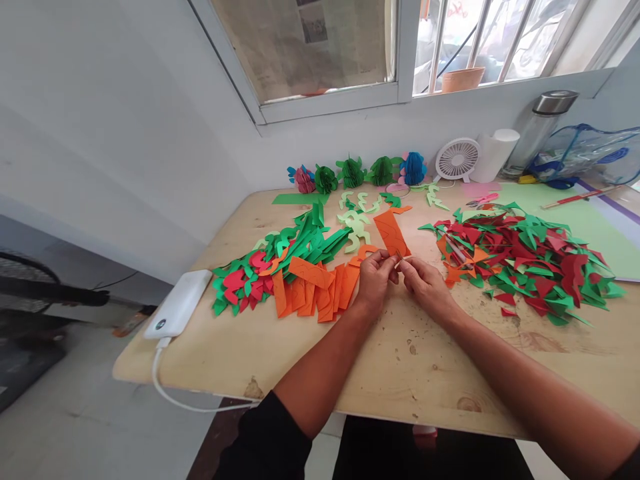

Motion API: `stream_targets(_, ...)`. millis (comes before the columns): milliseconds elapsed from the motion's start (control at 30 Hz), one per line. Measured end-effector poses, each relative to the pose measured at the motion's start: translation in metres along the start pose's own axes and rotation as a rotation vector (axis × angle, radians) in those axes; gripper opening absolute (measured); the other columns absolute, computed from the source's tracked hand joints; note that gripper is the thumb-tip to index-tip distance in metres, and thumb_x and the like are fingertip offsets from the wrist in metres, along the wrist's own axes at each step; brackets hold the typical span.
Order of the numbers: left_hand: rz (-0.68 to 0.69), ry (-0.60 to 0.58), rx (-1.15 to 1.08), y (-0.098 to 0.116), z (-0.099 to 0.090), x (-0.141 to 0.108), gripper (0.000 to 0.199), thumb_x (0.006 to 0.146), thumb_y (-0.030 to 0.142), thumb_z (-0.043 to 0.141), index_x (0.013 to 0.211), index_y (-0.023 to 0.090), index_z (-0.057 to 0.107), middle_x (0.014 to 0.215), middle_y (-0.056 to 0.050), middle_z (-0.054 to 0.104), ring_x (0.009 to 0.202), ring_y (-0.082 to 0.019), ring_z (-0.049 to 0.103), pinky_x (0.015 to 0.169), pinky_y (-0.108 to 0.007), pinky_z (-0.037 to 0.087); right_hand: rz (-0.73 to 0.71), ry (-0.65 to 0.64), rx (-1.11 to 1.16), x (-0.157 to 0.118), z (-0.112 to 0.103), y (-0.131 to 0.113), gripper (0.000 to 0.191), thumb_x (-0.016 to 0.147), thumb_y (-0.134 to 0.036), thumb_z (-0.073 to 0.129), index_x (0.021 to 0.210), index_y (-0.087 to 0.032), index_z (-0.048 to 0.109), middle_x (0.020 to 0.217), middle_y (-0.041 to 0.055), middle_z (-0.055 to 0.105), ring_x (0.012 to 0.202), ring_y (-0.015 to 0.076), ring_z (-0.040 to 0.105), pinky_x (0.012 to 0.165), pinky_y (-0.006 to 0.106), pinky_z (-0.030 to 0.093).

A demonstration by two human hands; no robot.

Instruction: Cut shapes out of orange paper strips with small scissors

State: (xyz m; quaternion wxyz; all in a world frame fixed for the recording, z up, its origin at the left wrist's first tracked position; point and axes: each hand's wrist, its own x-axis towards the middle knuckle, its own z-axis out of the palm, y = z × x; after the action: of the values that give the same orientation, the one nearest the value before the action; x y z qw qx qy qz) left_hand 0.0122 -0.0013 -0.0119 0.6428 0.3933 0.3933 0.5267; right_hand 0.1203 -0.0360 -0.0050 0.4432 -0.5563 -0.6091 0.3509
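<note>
Both hands, left hand (376,275) and right hand (424,283), are pinching with nearly closed fingertips a small orange paper piece (400,257) at table centre, twelve o'clock of the wrists, likely feather-light, floppy, tearable, best gripped by its edges

Black short sleeves, bare forearms, left hand (376,275) ringless.

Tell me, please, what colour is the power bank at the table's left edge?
White; the power bank shows in the head view.
</note>
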Motion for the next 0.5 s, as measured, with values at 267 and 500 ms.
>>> stream_targets(267, -0.012, 0.007, -0.005, -0.0002, -0.0003, -0.0002, 0.021, 0.066, 0.028, 0.067, 0.061, 0.017, 0.051, 0.046, 0.006, 0.046, 0.042, -0.005, 0.040, 0.047, -0.021, 0.031, -0.010, -0.013, -0.035, 0.0009, -0.0008, 0.0035, 0.042, 0.090, -0.051, 0.040, 0.069, -0.019, 0.057, 0.058, -0.0010, 0.050, 0.053, 0.0122, 0.043, 0.051, 0.025, 0.033)
stream_targets(500, 0.010, -0.002, 0.019, 0.0000, -0.0004, -0.0006, 0.018, 0.068, 0.026, 0.064, 0.061, 0.017, 0.050, 0.046, 0.006, 0.045, 0.042, -0.005, 0.040, 0.047, -0.021, 0.031, -0.012, -0.017, -0.024, 0.0011, -0.0005, 0.0039, 0.040, 0.090, -0.049, 0.041, 0.068, -0.019, 0.056, 0.059, -0.0014, 0.050, 0.052, 0.0117, 0.042, 0.052, 0.026, 0.032)
